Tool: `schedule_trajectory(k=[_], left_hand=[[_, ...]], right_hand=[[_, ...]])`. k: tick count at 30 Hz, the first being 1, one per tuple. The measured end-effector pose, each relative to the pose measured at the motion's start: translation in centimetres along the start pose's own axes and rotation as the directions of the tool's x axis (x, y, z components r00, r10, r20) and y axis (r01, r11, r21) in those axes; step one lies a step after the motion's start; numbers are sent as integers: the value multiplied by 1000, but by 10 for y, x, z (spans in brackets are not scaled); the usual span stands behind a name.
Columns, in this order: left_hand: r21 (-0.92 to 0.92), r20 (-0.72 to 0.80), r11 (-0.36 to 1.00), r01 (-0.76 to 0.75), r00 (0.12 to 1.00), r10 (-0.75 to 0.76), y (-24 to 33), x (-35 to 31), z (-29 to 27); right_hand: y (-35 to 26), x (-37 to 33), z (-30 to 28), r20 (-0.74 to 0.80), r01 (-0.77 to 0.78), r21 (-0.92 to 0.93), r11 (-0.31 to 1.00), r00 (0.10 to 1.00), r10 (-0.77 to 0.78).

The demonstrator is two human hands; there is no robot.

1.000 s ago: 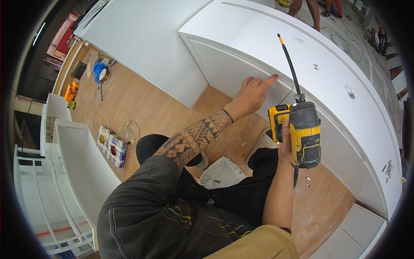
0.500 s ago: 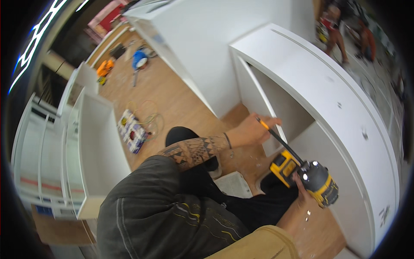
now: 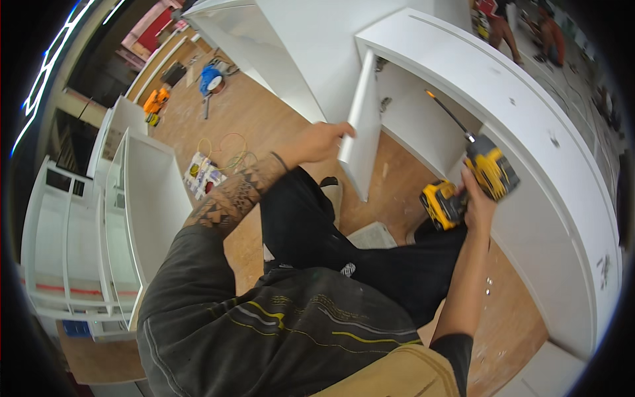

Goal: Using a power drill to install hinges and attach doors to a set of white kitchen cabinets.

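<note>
My left hand (image 3: 324,141) is closed on the outer edge of a white cabinet door (image 3: 365,132), which stands swung out from its cabinet. Metal hinges (image 3: 384,104) show on the door's inner side. In my right hand (image 3: 479,206) is a yellow and black cordless drill (image 3: 491,169), gripped by its handle. Its long bit (image 3: 448,112) has an orange tip and points up and left, across the cabinet opening. The long white cabinet (image 3: 430,43) lies in front of me and curves along my right side.
Small metal pieces (image 3: 489,286) lie on the wooden floor by my right forearm. To the left are a box with wires (image 3: 198,173), a blue power tool (image 3: 211,79), an orange tool (image 3: 157,100) and a white open cabinet (image 3: 152,185). People (image 3: 550,36) crouch at the far right.
The door has swung further out toward me, with my left hand now on its edge. My right hand has raised the drill, and its bit has come away from my left hand.
</note>
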State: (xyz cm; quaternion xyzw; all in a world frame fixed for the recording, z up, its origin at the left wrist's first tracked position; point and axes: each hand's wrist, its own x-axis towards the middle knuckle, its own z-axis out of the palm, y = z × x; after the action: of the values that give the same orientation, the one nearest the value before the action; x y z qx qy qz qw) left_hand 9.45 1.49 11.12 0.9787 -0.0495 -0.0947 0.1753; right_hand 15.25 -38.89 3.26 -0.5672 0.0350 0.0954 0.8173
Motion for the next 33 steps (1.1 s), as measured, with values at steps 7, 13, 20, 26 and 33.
schedule_trajectory(k=[7,13,20,26,33], left_hand=[[139,-60,955,260,965,-254,-25,-27,-32],[95,-371,941,325,889,-269,-100,-26,-32],[269,-256,896,353,923,-287,-70,38,-40],[269,-290,800,536,837,-463,-70,83,-32],[219,-374,817,534,819,-435,-72,82,-29]], right_hand=[[-3,1,41,-25,-32,-152,988,999,29],[41,39,89,15,-278,4,961,961,278],[99,126,102,-44,-454,230,861,879,476],[126,201,119,192,-401,370,838,916,353],[142,248,119,255,-403,305,863,908,333]])
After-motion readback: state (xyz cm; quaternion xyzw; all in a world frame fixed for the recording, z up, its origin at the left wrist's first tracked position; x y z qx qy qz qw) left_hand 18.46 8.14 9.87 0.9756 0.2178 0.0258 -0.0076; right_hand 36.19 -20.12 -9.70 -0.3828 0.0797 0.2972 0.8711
